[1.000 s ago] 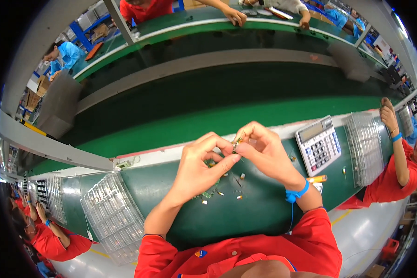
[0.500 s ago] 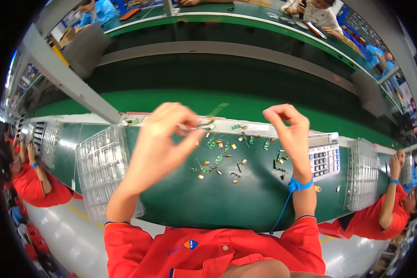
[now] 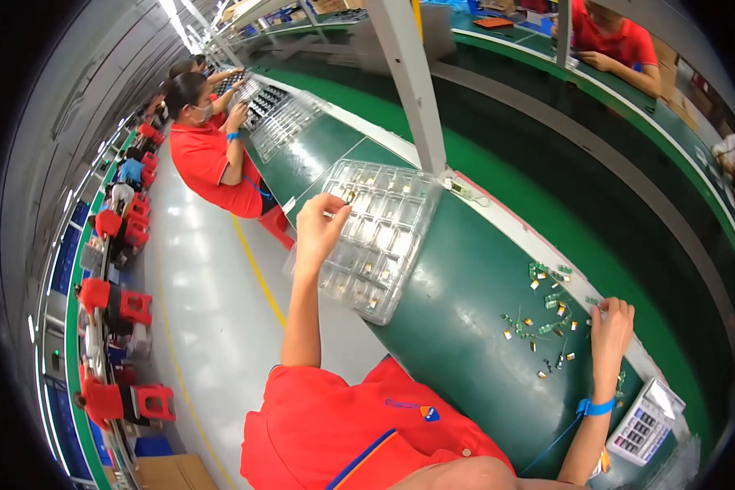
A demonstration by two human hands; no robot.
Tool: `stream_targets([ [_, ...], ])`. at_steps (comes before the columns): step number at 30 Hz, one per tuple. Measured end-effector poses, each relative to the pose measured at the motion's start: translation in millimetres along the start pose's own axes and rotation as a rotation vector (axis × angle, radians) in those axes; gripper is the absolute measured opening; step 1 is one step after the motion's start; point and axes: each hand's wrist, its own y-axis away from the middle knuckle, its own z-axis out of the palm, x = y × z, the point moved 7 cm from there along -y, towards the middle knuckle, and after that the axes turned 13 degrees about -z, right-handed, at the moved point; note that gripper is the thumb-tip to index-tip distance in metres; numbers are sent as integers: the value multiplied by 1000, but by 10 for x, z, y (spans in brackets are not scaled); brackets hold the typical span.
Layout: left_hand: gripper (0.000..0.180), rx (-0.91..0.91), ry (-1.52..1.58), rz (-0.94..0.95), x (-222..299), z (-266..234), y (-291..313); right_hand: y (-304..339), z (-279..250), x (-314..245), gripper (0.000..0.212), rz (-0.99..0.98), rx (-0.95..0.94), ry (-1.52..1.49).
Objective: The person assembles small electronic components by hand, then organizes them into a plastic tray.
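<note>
My left hand (image 3: 322, 227) is pinched shut over the clear plastic tray (image 3: 420, 245). Between its thumb and fingertips shows a small electronic part (image 3: 349, 198), dark and yellowish, too small to make out well. Many of the tray's compartments hold small pale parts. At the work surface's far edge, my right hand (image 3: 612, 328) has its fingers curled together. A little green circuit board (image 3: 592, 300) lies beside those fingertips; anything within them is hidden. Left of this hand, several small green circuit boards (image 3: 554, 300) with wires and yellow-white pieces lie scattered on the green table (image 3: 465, 351).
A grey calculator (image 3: 645, 420) lies right of my right wrist, which wears a blue strap (image 3: 596, 407) with a cord. A metal post (image 3: 412, 90) rises behind the tray. Further left, a co-worker in red (image 3: 212, 163) handles parts by other clear trays (image 3: 290, 122).
My view has turned left. My left hand has gone from above the scattered boards to the tray, carrying the small part. My right hand has come down to the table's far edge.
</note>
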Motion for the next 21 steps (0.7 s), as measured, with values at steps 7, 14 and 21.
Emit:
stream_targets([
  [7, 14, -40, -115, 63, -147, 263, -144, -19, 140, 4, 7, -51, 11, 51],
  [14, 15, 59, -158, 190, 35, 452, -513, -82, -133, -47, 10, 63, 79, 11],
  [21, 14, 185, -139, 188, -65, 364, -700, -91, -321, -111, 10, 9, 212, -63],
])
